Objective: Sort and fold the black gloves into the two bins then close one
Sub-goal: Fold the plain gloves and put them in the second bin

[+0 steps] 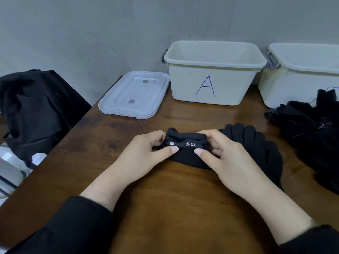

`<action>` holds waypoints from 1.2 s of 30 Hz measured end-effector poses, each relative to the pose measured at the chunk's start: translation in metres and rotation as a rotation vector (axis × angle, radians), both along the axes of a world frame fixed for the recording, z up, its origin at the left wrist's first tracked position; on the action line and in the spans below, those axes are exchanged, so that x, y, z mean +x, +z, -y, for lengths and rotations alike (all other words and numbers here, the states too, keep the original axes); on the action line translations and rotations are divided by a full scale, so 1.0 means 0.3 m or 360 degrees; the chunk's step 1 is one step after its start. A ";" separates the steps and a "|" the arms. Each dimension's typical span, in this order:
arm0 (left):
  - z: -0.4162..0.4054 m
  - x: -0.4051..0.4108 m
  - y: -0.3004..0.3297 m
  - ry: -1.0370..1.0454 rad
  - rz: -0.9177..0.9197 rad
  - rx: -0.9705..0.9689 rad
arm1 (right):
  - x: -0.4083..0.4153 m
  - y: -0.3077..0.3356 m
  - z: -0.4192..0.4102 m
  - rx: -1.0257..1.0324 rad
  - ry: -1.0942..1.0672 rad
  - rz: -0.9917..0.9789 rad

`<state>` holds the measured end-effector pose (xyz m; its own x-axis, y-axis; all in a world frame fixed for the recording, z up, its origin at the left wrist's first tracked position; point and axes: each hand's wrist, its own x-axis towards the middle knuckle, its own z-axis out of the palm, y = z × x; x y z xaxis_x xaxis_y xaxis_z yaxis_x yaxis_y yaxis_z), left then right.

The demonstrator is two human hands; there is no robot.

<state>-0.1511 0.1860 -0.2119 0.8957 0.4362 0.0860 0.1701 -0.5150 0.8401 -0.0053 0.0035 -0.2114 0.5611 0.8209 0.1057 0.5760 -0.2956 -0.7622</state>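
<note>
A brown table (165, 208) fills the near view, with a grey wall behind it. At far centre stands bin A (214, 74), open, and what shows of its inside is bare. To its right, cut by the frame edge, stands the second bin (300, 70), also open; its inside is mostly out of view. Left of bin A the lids (134, 95) lie flat on the table, seemingly two stacked. A dark jacket (36, 110) is draped off the table's left edge.

On the right a heap of gloves (311, 136) lies unsorted, touching the front of the second bin. Just left of the heap, one loose glove (256, 143) lies flat with its fingers pointing far, partly under the right wrist.

At near centre is the folded glove (185, 153), a compact bundle on the table with a "5.11" tab facing the camera. The left hand (145, 154) pinches its left end, thumb on top and fingers curled behind. The right hand (227, 158) grasps the right end the same way.

By my judgement the task is at an early stage: one glove is being folded, nothing visible sits in a bin, the heap waits, and no lid is on.
</note>
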 end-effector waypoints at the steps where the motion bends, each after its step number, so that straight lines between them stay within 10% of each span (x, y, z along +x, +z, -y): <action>1: 0.002 0.005 0.000 0.0021 0.0006 -0.0024 | 0.000 -0.006 -0.006 0.0003 -0.0046 0.0016; 9: -0.020 0.048 -0.061 0.0224 0.0024 0.0367 | -0.015 -0.045 -0.049 -0.0179 -0.0243 0.0687; 14: -0.028 0.060 -0.073 -0.0086 0.0073 0.1138 | -0.006 -0.082 -0.063 -0.0085 -0.0089 0.0983; 22: -0.036 0.062 -0.074 -0.0118 -0.0320 0.0972 | 0.007 -0.072 -0.062 -0.0040 -0.0049 0.0978; 29: -0.046 0.058 -0.079 -0.0165 -0.0304 0.0947 | 0.014 -0.058 -0.048 -0.0264 0.0165 0.0619; 36: -0.025 0.060 -0.063 -0.0087 -0.0040 0.0908 | 0.020 -0.056 -0.065 -0.0055 -0.0096 0.0914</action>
<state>-0.1332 0.1936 -0.2308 0.9206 0.2798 0.2724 0.1467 -0.8943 0.4228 0.0008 0.0231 -0.2282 0.4675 0.7978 0.3809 0.8759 -0.3596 -0.3218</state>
